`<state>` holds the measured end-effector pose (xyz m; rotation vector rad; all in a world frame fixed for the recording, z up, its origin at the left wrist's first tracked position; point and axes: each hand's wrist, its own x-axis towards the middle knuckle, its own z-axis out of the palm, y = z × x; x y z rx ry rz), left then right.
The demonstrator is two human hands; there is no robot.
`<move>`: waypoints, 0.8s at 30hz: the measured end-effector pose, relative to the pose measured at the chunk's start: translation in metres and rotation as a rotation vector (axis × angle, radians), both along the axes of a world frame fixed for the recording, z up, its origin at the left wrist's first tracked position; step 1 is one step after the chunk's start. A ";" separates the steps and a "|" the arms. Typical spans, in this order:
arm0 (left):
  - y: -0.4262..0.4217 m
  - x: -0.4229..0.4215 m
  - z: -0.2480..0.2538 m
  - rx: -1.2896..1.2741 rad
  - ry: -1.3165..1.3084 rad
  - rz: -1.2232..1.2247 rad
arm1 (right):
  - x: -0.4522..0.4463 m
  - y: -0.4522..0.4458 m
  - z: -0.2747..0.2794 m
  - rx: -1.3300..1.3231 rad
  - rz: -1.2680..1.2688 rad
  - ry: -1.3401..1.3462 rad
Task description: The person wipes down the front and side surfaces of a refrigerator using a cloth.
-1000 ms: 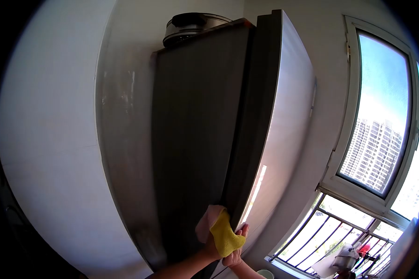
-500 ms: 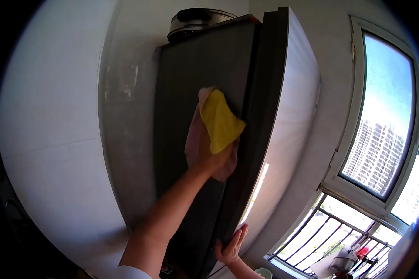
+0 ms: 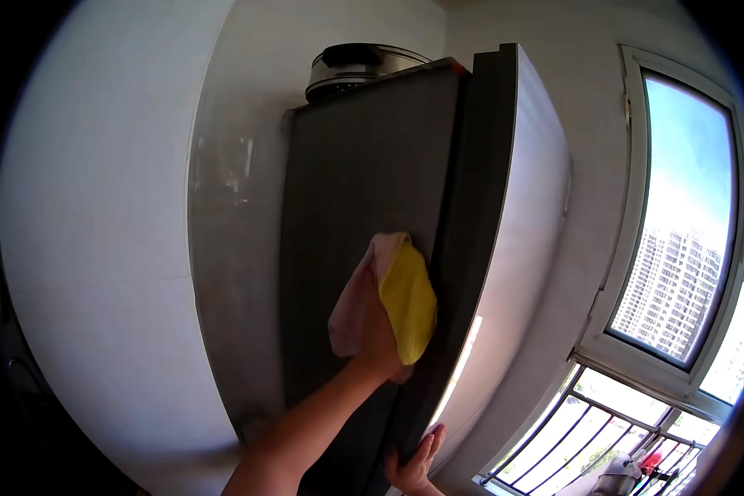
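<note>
My left hand (image 3: pixel 376 343) presses a pink and yellow cloth (image 3: pixel 409 302) flat against the dark side of a tall refrigerator (image 3: pixel 364 174). The cloth drapes over the hand, so most of its fingers are hidden. Lower down, my right hand (image 3: pixel 417 465) rests at the refrigerator's front edge. Its fingers lie stretched along the pale, shiny door (image 3: pixel 512 223), while its thumb is on the dark side.
On top of the refrigerator sits a steel pot (image 3: pixel 364 70) with a black handle. A pale wall (image 3: pixel 99 207) stands at the left. At the right is a window (image 3: pixel 682 215), with a barred opening below it and a metal pot (image 3: pixel 616 479) near the bars.
My left hand has moved the cloth downward along the refrigerator's side, and the cloth's folds have shifted. My right hand stays at the door's edge. The view has tilted slightly up.
</note>
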<state>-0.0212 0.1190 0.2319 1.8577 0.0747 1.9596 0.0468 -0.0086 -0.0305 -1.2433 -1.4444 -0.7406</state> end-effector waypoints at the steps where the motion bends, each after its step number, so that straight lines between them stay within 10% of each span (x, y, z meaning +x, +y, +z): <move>1: -0.004 -0.008 -0.019 -0.058 0.048 -0.223 | 0.001 0.000 -0.002 0.010 0.003 -0.007; 6: -0.001 -0.009 -0.026 -0.013 0.071 -0.024 | 0.001 0.000 -0.004 -0.015 -0.011 0.001; 12: -0.015 -0.031 0.103 0.260 0.129 0.457 | 0.002 0.002 -0.004 0.011 -0.033 -0.020; 24: 0.044 -0.012 0.198 0.578 -0.011 0.299 | -0.002 0.001 0.003 0.068 -0.020 -0.017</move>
